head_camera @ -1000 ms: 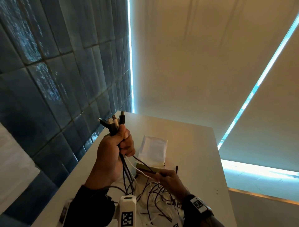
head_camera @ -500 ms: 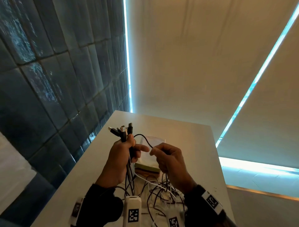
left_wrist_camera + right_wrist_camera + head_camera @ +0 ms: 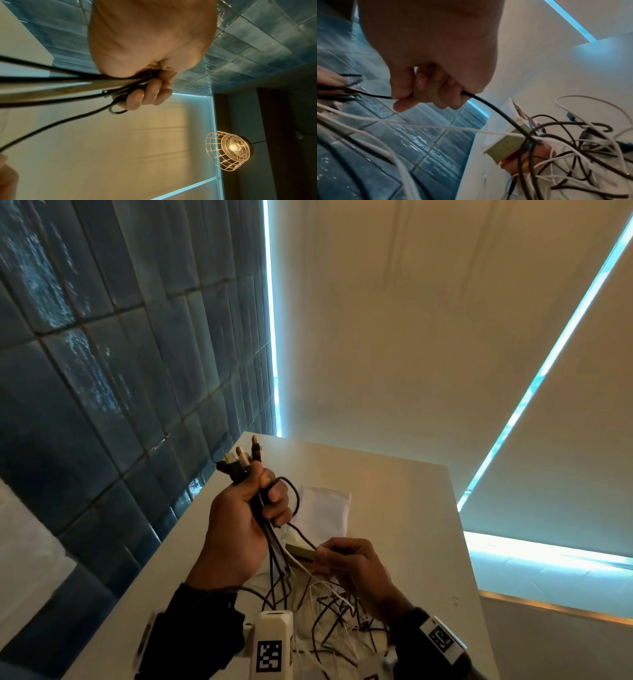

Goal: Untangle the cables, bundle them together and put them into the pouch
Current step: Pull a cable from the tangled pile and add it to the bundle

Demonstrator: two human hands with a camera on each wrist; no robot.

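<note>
My left hand [image 3: 239, 518] is raised above the table and grips a bunch of black and white cables [image 3: 274, 546], whose plugs [image 3: 241, 462] stick up out of the fist. In the left wrist view the fingers [image 3: 149, 93] curl round the same cables [image 3: 85, 83]. My right hand [image 3: 349, 563], lower and to the right, pinches one black cable [image 3: 489, 108] that loops up to the left hand. A tangle of black and white cables [image 3: 339, 621] lies on the table below both hands. The white pouch [image 3: 323, 513] lies flat behind the hands.
The white table [image 3: 404, 508] runs along a dark blue tiled wall [image 3: 102, 371] on the left. A flat olive box [image 3: 506, 146] lies under the cables beside the pouch. Pale blinds [image 3: 411, 337] hang behind the table. A caged lamp [image 3: 229, 150] hangs overhead.
My right hand has dropped from level with the left hand down toward the tangle, drawing the black cable with it. The left hand stays raised with its bunch.
</note>
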